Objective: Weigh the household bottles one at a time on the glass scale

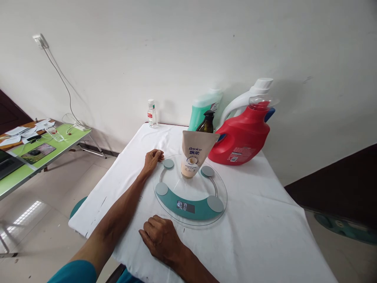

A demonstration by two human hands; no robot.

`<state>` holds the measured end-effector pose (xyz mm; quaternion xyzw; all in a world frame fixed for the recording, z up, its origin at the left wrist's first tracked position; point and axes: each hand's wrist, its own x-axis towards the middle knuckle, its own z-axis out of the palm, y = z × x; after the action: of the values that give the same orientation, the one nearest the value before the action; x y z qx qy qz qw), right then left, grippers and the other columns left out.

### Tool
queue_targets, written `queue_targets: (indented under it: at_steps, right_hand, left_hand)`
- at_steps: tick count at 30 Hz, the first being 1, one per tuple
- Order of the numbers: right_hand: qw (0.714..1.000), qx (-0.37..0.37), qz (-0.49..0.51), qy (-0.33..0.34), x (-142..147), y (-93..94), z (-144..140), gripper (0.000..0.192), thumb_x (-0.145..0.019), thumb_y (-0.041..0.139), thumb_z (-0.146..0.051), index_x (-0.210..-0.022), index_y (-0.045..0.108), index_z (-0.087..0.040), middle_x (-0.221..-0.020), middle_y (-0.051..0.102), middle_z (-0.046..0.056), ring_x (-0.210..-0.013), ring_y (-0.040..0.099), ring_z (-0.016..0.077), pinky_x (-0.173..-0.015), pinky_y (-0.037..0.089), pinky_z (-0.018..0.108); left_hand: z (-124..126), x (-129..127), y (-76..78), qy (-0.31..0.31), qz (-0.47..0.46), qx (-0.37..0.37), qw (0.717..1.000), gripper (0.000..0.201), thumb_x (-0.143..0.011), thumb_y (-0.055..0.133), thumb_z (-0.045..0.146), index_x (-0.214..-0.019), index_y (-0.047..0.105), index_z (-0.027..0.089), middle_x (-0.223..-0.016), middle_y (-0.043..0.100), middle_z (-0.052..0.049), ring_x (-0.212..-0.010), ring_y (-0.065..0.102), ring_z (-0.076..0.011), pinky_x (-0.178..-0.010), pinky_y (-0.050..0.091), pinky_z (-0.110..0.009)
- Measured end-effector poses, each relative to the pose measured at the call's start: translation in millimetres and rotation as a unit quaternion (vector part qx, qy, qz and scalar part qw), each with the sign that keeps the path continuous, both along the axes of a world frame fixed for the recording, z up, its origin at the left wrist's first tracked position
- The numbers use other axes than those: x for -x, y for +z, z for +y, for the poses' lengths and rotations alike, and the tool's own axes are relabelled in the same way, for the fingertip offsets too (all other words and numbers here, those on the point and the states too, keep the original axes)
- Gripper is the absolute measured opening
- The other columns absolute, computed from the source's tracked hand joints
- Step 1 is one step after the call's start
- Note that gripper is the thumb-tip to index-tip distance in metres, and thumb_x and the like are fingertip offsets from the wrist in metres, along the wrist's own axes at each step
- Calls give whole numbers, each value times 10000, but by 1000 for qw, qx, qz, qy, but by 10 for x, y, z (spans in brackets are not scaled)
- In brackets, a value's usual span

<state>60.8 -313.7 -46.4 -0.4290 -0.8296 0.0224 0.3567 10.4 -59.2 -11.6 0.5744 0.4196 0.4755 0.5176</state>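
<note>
White-clothed table [259, 236] by a plain wall. Nearest, the right hand [161, 239] rests loosely curled, holding nothing, just short of the glass scale [190, 196]. Left hand [152, 159] lies relaxed and empty beside its far rim. The shampoo pouch [194, 154] stands on the scale; detergent jugs [243, 137] sit behind.

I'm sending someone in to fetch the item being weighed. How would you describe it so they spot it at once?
On the white-clothed table lies a round glass scale with a teal band. On it stands a beige Rejoice pouch, cap down. Unlike the red jug and the bottles behind, it is a soft, flat pack.
</note>
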Motion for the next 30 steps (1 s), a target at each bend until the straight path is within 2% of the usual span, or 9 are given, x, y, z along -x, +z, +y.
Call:
queue_targets:
  at_steps: [7, 17, 30]
  right_hand:
    - [1000, -3, 2, 1, -4, -4, -6, 282, -932, 577, -183, -668, 485, -210, -631, 545, -10, -598, 494, 147, -540, 214, 339]
    - [1000, 6, -13, 6, -7, -8, -9, 287, -957, 588, -188, -688, 489, -209, -650, 568, -5, -613, 513, 145, -552, 220, 335]
    - [1000, -9, 15, 0, 6, 5, -5, 303, -941, 544, -168, -653, 461, -213, -618, 527, -10, -583, 464, 146, -538, 200, 342]
  left_hand:
    - [-5, 4, 4, 2, 5, 2, 1000, 326, -878, 676, 470, -844, 722, 149, -772, 720, -68, -693, 676, -161, -689, 530, -301]
    - [-1, 4, -1, 1, 12, -3, 1000, 352, -857, 692, 508, -836, 719, 158, -766, 714, -64, -695, 671, -168, -677, 527, -300]
    - [-3, 2, 3, 2, 14, -6, 1000, 323, -862, 687, 476, -832, 724, 156, -754, 717, -62, -673, 664, -160, -670, 520, -296]
